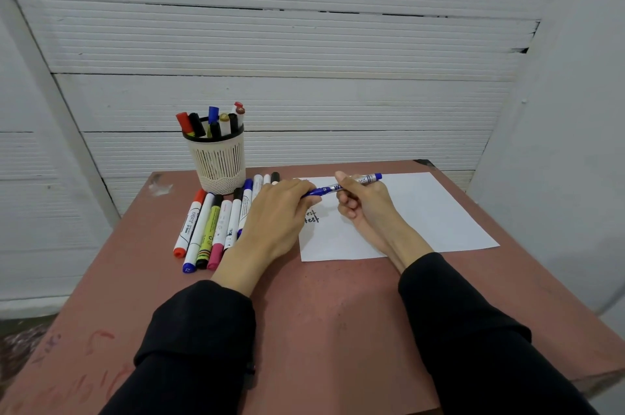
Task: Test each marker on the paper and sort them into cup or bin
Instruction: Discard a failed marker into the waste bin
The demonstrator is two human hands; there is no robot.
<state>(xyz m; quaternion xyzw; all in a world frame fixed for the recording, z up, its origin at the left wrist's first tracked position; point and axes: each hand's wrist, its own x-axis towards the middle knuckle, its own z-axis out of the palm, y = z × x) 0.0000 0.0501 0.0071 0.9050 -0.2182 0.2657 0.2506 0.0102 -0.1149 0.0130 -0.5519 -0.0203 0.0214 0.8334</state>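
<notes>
Left hand (pixel 277 208): fingers curled round the cap end of the blue marker (pixel 345 185).
Right hand (pixel 363 200): thumb and fingers pinch the marker's barrel; marker spans both hands, above the paper (pixel 422 211).
Paper: beneath the right hand; "test" written twice between the hands.
Row of markers (pixel 213 225): just left of the left hand.
Cup (pixel 218 157): beyond the left hand, holding markers.
Bin: not in view.
Risk: cap releasing suddenly could jerk the left hand into the row and scatter it.
Risk: bare tip could streak the right hand.
</notes>
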